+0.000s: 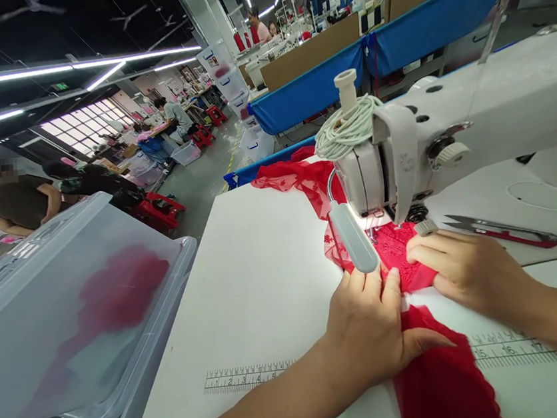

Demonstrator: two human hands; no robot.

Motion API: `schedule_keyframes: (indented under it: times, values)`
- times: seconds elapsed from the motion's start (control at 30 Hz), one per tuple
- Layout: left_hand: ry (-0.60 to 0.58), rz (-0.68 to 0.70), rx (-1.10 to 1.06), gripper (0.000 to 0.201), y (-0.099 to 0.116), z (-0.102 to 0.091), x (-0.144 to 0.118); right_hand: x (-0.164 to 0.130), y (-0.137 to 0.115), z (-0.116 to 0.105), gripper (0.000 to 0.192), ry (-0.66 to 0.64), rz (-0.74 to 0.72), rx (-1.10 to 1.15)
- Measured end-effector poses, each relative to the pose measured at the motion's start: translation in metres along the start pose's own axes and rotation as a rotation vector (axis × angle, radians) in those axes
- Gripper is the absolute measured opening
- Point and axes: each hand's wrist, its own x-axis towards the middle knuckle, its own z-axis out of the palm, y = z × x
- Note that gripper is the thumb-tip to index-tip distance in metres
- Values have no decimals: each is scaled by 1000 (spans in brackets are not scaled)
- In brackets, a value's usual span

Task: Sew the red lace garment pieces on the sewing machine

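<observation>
Red lace fabric (398,252) lies under the presser foot of a white sewing machine (492,104), and more red cloth (441,378) hangs over the table's front edge. My left hand (364,323) rests on the fabric just in front of the needle area, fingers stretched forward and thumb out to the side. To its right, my right hand (471,271) is closed on the fabric's right edge with curled fingers. A grey oval lamp (355,237) partly hides the cloth and my left fingertips.
Red-handled thread snips (507,231) lie right of the machine head. A printed ruler (247,377) runs along the white table (245,273). A translucent plastic bin (69,313) with red cloth stands at left. Several people sit working in the background.
</observation>
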Motion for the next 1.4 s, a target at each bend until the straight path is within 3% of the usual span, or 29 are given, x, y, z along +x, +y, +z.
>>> schedule_keyframes:
  times: [0.2,0.7,1.03,1.4]
  values:
    - [29,-6,6,93,-4,0,3,-1,1,4,37,-12,29,-16]
    - [-36,2,70,101,-12,3,5,4,0,7,36,55,42,-76]
    - [58,42,198,100,-8,3,-1,8,1,5,35,84,12,-29]
    - [185,48,187,103,-4,2,5,6,6,9,32,86,-5,1]
